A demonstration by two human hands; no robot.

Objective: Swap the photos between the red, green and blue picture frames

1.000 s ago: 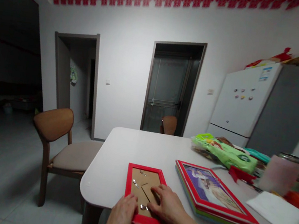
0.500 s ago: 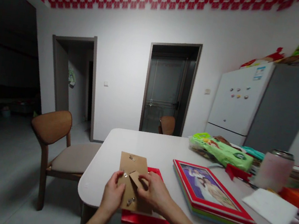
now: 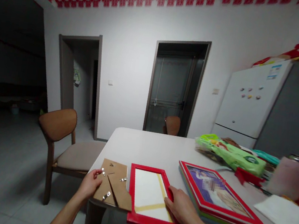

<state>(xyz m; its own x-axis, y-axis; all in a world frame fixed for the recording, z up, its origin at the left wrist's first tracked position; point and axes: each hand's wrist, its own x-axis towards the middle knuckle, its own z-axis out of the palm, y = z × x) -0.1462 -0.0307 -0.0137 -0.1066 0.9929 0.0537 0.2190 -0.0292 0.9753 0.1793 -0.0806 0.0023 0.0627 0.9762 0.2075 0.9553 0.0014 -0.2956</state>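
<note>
On the table's near left corner lies a brown picture frame backing board [image 3: 102, 184] with metal clips and a stand flap. My left hand [image 3: 90, 184] pinches its left edge between thumb and fingers. To its right is a red picture frame [image 3: 130, 199], holding a white sheet [image 3: 147, 192] with yellowish strips along two sides. My right hand [image 3: 182, 206] grips the frame's right side. The frame's near end juts past the table edge, and the board's lower right corner meets its left side. Further right rests a stack of frames, a red photo frame [image 3: 246, 216] on top.
The white table [image 3: 139, 144] carries a green package [image 3: 232, 156], a pink jar [image 3: 291, 178] and a white folded sheet [image 3: 286, 218] at the right. A wooden chair [image 3: 59, 124] stands left of it. A fridge [image 3: 244, 107] is behind on the right.
The backing board has moved left off the red frame, exposing the white sheet. My right hand has left the board's flap and now holds the frame's right side.
</note>
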